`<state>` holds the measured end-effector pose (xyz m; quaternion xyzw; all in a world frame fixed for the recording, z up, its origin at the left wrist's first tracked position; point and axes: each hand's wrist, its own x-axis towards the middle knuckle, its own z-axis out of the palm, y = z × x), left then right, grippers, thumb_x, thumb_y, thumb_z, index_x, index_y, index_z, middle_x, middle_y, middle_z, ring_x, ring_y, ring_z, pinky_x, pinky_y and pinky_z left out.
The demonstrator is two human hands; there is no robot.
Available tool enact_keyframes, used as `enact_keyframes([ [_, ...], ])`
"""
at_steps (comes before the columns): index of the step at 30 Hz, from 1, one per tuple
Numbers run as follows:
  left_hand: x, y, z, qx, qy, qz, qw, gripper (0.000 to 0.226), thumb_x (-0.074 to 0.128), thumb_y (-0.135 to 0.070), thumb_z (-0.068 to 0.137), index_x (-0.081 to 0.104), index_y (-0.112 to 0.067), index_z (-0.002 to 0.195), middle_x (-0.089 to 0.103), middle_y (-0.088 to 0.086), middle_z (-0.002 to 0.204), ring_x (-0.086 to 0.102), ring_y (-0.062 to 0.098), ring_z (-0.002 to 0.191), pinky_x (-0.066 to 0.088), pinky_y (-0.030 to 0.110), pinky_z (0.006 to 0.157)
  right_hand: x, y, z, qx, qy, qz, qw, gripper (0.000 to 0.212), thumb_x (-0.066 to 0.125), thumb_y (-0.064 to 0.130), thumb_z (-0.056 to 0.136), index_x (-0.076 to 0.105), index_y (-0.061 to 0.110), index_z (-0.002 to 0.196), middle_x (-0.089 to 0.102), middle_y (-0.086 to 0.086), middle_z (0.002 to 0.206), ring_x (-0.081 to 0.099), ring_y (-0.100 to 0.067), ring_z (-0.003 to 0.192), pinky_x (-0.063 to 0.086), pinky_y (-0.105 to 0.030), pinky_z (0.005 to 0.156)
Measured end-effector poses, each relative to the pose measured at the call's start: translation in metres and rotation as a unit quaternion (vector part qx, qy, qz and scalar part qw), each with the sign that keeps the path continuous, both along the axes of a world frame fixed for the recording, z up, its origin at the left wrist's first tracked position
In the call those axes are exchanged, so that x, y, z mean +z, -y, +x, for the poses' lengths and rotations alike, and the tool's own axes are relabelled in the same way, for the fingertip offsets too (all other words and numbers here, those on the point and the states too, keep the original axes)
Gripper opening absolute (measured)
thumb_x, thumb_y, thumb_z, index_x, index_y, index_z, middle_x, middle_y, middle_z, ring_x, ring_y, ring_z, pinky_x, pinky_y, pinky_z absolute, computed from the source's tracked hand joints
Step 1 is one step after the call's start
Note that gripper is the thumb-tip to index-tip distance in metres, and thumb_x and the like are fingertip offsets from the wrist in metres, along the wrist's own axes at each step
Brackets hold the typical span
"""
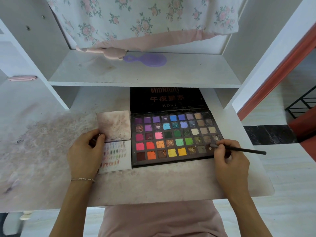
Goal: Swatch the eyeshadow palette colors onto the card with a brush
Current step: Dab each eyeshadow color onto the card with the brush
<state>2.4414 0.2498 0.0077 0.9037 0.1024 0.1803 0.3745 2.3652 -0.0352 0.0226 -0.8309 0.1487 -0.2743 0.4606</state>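
From the head camera, the right hand (229,156) pinches a dark brush (239,149), its tip dipped in a brownish pan at the near right of the open eyeshadow palette (176,137). The left hand (85,151) curls its fingers onto the left edge of the swatch card (116,156), which lies just left of the palette. Risk: an overloaded tip could shed powder across neighbouring pans or muddy earlier swatches.

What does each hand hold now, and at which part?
The right hand pinches the brush near its head, tip in the palette. The left hand holds the card at its left edge.
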Motion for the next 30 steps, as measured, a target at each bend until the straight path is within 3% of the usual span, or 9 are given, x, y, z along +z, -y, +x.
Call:
enact_keyframes([
  [3,0.000,0.001,0.000,0.000,0.000,-0.003,1.000,0.018,0.060,-0.015,0.085,0.069,-0.012,0.100,0.067,0.007,0.089,0.051,0.013,0.074,0.036,0.027,0.068,0.002,-0.007,0.000,0.027,0.002,-0.001,1.000,0.020,0.044,0.016,0.079,0.046,0.037,0.077,0.054,0.018,0.070,0.054,0.015,0.074,0.038,0.002,0.058],
  [9,0.000,0.001,0.000,0.010,-0.007,-0.015,1.000,0.017,0.060,-0.015,0.084,0.069,-0.015,0.099,0.064,0.000,0.086,0.051,0.012,0.074,0.035,0.025,0.068,0.000,-0.038,0.002,0.105,0.004,0.019,0.994,0.021,0.046,0.016,0.079,0.048,0.036,0.078,0.058,0.015,0.070,0.058,0.006,0.071,0.039,-0.001,0.053],
  [12,0.001,0.001,0.000,0.010,-0.007,-0.016,1.000,0.018,0.060,-0.015,0.084,0.069,-0.015,0.099,0.058,-0.007,0.081,0.051,0.011,0.074,0.032,0.019,0.062,-0.003,-0.060,0.003,0.146,-0.001,0.034,0.989,0.019,0.047,0.016,0.080,0.050,0.034,0.077,0.059,0.012,0.066,0.057,0.003,0.071,0.041,-0.004,0.055],
  [17,0.002,0.001,0.000,0.009,0.000,-0.015,1.000,0.016,0.061,-0.012,0.083,0.070,-0.014,0.095,0.056,-0.009,0.077,0.049,0.008,0.069,0.028,0.009,0.059,-0.005,-0.101,0.006,0.216,-0.009,0.097,0.971,0.016,0.050,0.018,0.080,0.051,0.033,0.078,0.061,0.012,0.079,0.060,-0.005,0.074,0.045,-0.011,0.065],
  [24,0.000,-0.001,0.001,0.010,0.000,-0.017,1.000,0.016,0.061,-0.014,0.083,0.070,-0.015,0.096,0.066,0.000,0.085,0.050,0.009,0.071,0.029,0.008,0.060,-0.004,-0.136,0.016,0.277,-0.036,0.049,0.959,0.015,0.054,0.023,0.080,0.047,0.036,0.074,0.056,0.012,0.068,0.056,-0.004,0.071,0.039,-0.007,0.061],
  [27,-0.001,-0.001,0.001,0.006,0.004,-0.019,1.000,0.016,0.061,-0.014,0.083,0.070,-0.015,0.096,0.067,0.001,0.087,0.051,0.009,0.071,0.031,0.017,0.060,-0.005,-0.137,0.018,0.290,-0.047,0.023,0.956,0.012,0.058,0.019,0.083,0.052,0.026,0.076,0.056,0.009,0.072,0.054,-0.008,0.073,0.042,-0.015,0.062],
  [30,-0.002,-0.002,0.002,0.005,0.003,-0.016,1.000,0.016,0.060,-0.015,0.083,0.069,-0.016,0.096,0.067,0.000,0.086,0.052,0.010,0.071,0.031,0.016,0.060,-0.005,-0.137,0.018,0.293,-0.058,0.008,0.954,0.016,0.060,0.014,0.085,0.052,0.026,0.078,0.057,0.008,0.074,0.054,-0.007,0.075,0.044,-0.019,0.064],
])
